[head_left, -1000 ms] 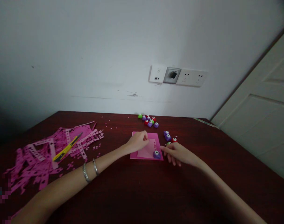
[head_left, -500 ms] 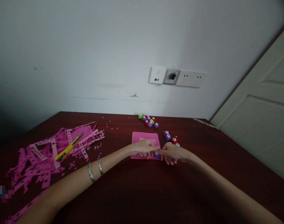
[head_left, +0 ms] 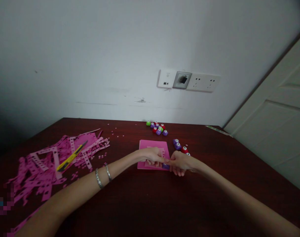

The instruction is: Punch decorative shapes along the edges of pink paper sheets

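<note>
The view from my head looks forward and down. A dark-red wooden table (head_left: 130, 207) spreads near across the lower frame; a pale flat wall (head_left: 100, 49) faces me above.

My left hand (head_left: 153, 156) covers part of the pink paper (head_left: 153, 144); my fingers mostly hide the purple punch (head_left: 165, 167), so I can't quite tell how they meet on it; my right hand (head_left: 181, 163) partly blocks a white-topped punch (head_left: 187, 154); both forearms leave the bottom edge; the door (head_left: 288, 128) is cut off rightward.
</note>
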The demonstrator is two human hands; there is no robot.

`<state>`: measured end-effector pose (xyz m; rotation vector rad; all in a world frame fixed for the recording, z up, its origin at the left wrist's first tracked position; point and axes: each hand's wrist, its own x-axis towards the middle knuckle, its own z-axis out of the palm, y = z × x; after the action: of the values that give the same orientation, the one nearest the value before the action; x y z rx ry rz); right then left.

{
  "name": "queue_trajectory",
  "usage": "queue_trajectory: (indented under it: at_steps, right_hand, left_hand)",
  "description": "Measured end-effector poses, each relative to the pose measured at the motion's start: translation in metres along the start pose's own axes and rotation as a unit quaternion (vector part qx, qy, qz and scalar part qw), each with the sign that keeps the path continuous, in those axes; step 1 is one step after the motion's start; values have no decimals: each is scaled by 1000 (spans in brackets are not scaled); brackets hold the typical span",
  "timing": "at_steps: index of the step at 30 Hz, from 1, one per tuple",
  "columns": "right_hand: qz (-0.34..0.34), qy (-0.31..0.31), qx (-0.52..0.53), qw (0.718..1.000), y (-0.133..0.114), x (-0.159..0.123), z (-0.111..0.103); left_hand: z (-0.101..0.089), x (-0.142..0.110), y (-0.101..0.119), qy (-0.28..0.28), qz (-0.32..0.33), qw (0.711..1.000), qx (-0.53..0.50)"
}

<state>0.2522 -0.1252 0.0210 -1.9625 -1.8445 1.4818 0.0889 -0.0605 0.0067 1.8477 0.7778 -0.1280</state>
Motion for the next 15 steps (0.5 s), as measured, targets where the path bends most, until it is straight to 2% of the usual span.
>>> queue_trajectory:
  at_steps: [3,10,15]
  right_hand:
    - [-3,1,3,1000,1,1,2]
    - [6,9,1,1000,-1,-1,2]
    - [6,10,-11,1000,0,1,0]
  left_hand:
    - [0,-1,2,-16,-55,998,-30]
    - [-1,3,-4,-41,-42,997,-46]
    - [3,-4,1,33,-26,998,41]
